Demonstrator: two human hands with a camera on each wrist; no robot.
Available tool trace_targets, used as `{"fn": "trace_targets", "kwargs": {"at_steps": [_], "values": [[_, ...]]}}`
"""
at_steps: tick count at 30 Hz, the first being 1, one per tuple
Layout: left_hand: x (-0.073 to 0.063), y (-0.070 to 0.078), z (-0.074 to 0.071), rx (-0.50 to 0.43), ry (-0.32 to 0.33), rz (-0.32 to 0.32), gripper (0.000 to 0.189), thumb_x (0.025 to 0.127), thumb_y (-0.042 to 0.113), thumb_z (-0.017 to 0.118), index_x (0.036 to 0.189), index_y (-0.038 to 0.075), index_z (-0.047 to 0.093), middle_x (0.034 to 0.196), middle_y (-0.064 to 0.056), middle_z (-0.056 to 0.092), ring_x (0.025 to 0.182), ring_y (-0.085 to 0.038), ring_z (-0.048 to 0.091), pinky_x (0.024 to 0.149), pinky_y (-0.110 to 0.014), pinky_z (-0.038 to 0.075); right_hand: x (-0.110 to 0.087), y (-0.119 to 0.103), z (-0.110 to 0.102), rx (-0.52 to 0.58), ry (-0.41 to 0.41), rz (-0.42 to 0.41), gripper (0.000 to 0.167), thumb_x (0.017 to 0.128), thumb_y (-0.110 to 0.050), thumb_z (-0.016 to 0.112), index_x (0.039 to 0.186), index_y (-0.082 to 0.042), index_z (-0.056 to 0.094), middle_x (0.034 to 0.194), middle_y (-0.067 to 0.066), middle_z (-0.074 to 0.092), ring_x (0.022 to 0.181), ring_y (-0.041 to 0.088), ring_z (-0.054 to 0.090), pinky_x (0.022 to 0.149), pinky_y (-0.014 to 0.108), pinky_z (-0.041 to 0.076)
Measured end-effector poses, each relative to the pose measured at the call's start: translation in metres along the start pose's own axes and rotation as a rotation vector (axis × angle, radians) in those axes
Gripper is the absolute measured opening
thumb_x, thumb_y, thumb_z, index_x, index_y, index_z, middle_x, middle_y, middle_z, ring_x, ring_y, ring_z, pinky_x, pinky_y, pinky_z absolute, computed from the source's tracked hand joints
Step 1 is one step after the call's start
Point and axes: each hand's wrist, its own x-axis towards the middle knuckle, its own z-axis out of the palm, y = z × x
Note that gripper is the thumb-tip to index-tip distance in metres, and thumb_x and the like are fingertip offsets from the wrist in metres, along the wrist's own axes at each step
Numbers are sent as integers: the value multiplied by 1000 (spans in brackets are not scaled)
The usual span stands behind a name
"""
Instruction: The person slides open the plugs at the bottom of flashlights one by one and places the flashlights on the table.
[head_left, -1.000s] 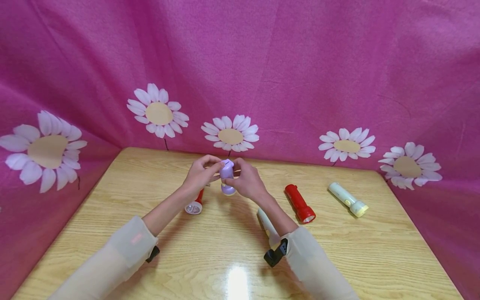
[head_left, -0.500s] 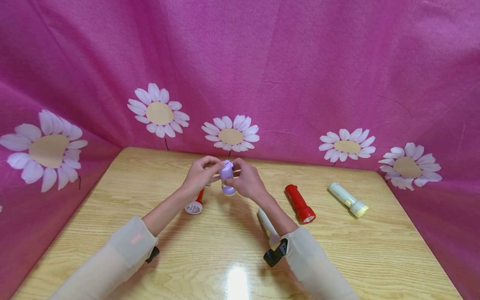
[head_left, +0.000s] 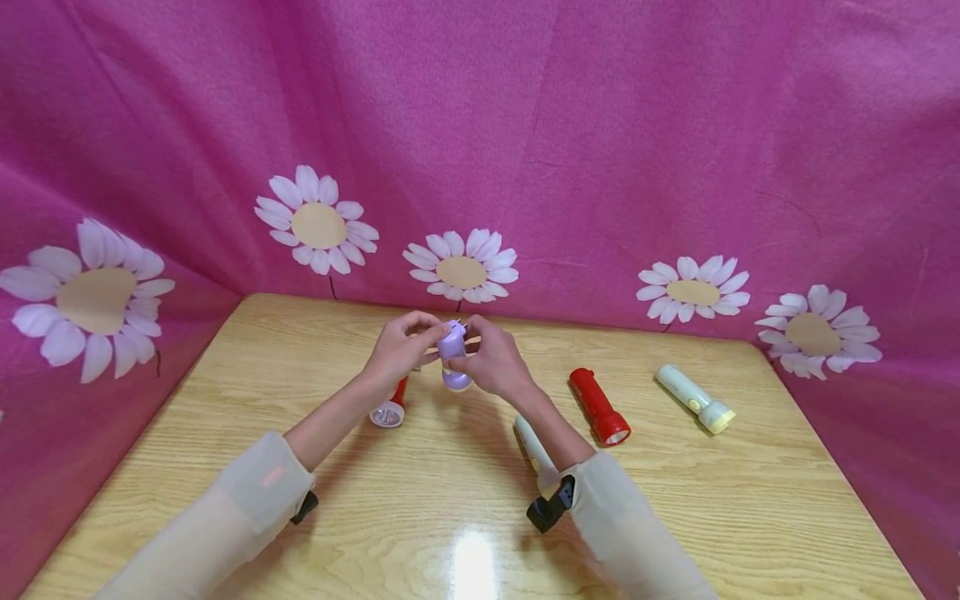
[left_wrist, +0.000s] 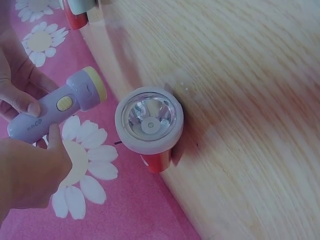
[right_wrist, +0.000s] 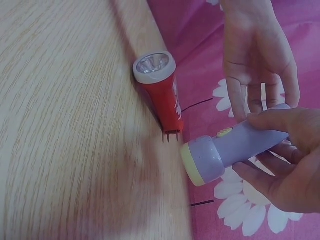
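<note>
A purple flashlight (head_left: 453, 346) with a yellow lens rim and yellow switch is held above the table, lens end down. My right hand (head_left: 491, 358) grips its body, thumb along the side, as the right wrist view also shows. The fingers of my left hand (head_left: 401, 350) pinch its tail end at the top, where small metal plug prongs stick out. Behind my left hand lies a red flashlight with a white rim (right_wrist: 167, 102), partly hidden in the head view; metal prongs show at its tail in the right wrist view.
On the wooden table (head_left: 420, 517), a pale green flashlight (head_left: 534, 450) lies partly under my right forearm. Farther right are an all-red flashlight (head_left: 597, 407) and another pale green flashlight (head_left: 696, 400). A pink flowered cloth (head_left: 570, 167) hangs along the back and sides.
The prongs at the purple flashlight's tail now stand out, where a second ago only a dark slot showed. Both hands have kept nearly the same place.
</note>
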Motion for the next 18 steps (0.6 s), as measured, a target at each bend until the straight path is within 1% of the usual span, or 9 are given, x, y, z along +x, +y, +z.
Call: {"fn": "trace_targets", "kwargs": {"at_steps": [5, 12, 18], "values": [[0, 0, 0, 15, 5, -6, 22, 97, 15, 67, 109, -3, 62, 105, -12, 58, 101, -24, 61, 94, -47, 52, 0, -1, 0, -9, 4, 11, 34, 79, -6, 82, 104, -2, 60, 109, 12, 67, 100, 32, 70, 76, 36, 59], [0, 0, 1, 17, 4, -36, 22, 96, 16, 68, 108, -1, 62, 105, -12, 57, 103, -25, 61, 91, -42, 55, 0, -1, 0, -22, 7, 35, 34, 78, -7, 84, 104, -3, 61, 108, 12, 68, 99, 29, 70, 75, 36, 59], [-1, 1, 1, 13, -3, -46, 21, 97, 16, 67, 107, -1, 62, 105, -12, 56, 105, -27, 61, 94, -45, 53, -1, 0, -1, -18, -4, 48, 34, 78, -8, 85, 102, -3, 62, 106, 10, 68, 96, 27, 71, 73, 35, 59]]}}
